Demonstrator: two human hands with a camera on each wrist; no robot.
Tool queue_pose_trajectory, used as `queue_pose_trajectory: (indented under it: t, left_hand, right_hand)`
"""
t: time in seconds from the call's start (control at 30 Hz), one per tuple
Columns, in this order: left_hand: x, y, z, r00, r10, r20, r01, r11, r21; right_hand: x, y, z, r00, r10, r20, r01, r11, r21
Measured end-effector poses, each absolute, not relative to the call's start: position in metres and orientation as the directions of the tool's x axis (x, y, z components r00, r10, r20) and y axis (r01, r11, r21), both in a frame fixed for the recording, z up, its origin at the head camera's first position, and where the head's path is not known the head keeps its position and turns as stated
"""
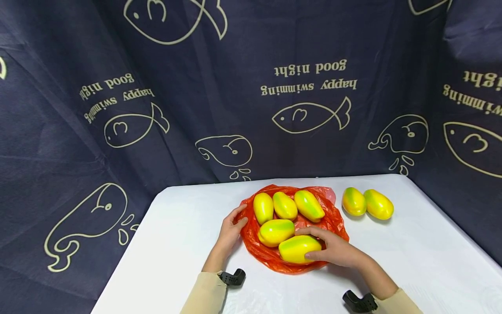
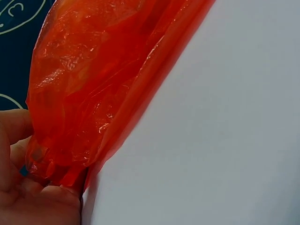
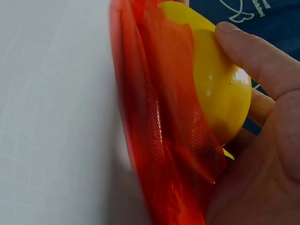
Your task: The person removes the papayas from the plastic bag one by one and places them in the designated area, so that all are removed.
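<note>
A red plastic bag [image 1: 255, 255] lies spread on the table, its rim rolled outward. Several yellow-green mangoes sit on it, among them one mango [image 1: 307, 205] at the back right and another mango [image 1: 276, 232] nearer the front. My right hand [image 1: 335, 248] grips the frontmost mango [image 3: 218, 84], thumb on its near side and fingers round its far side. Part of that mango is hidden behind the bag's rim in the right wrist view. At the left edge, my left hand [image 1: 230, 229] holds the bag's rim [image 2: 89, 103] between thumb and fingers; some fingers are hidden there.
Two more mangoes, a left one [image 1: 354, 201] and a right one [image 1: 378, 204], lie side by side on the white table [image 1: 168, 244], right of the bag. A dark blue cloth [image 1: 243, 96] with fish and whale drawings hangs behind and at both sides.
</note>
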State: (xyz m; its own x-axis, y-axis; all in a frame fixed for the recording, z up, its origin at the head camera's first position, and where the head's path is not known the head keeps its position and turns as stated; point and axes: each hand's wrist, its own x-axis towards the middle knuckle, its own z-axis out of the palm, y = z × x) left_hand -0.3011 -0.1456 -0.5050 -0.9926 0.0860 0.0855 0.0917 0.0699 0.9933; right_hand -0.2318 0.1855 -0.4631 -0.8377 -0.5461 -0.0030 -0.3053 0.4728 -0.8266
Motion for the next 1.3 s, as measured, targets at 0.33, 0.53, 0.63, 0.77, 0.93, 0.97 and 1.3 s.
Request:
queue_pose_trajectory:
  t: [0.33,0.53,0.63,0.77,0.93,0.97,1.3]
  left_hand:
    - [-0.2998,-0.1450,-0.5046,-0.992,0.085,0.094,0.101,0.079,0.992]
    - [-0.2999,-0.1452,-0.5055,-0.994,0.082,0.078,0.085,0.083,0.993]
    - [-0.2995,-0.1450,-0.5057,-0.994,0.079,0.081,0.087,0.083,0.993]
    - [-0.2993,-0.1447,-0.5052,-0.994,0.073,0.083,0.089,0.085,0.992]
    - [-0.2998,-0.1446,-0.5054,-0.994,0.080,0.079,0.086,0.083,0.993]
    - [-0.2999,-0.1447,-0.5053,-0.993,0.082,0.080,0.087,0.081,0.993]
    - [-0.2999,-0.1449,-0.5055,-0.993,0.089,0.078,0.085,0.072,0.994]
  right_hand:
    - [-0.2317,0.1855,-0.4642,-0.842,-0.538,-0.021,-0.287,0.482,-0.828]
    - [-0.2319,0.1855,-0.4650,-0.839,-0.544,-0.022,-0.283,0.472,-0.835]
    - [-0.2319,0.1855,-0.4652,-0.839,-0.544,-0.025,-0.275,0.464,-0.842]
    - [-0.2314,0.1856,-0.4649,-0.840,-0.543,-0.025,-0.273,0.461,-0.844]
    - [-0.2294,0.1859,-0.4641,-0.842,-0.540,-0.006,-0.290,0.461,-0.838]
    - [-0.2291,0.1859,-0.4638,-0.842,-0.539,-0.002,-0.293,0.460,-0.838]
    - [-0.2276,0.1871,-0.4591,-0.849,-0.527,0.035,-0.296,0.421,-0.858]
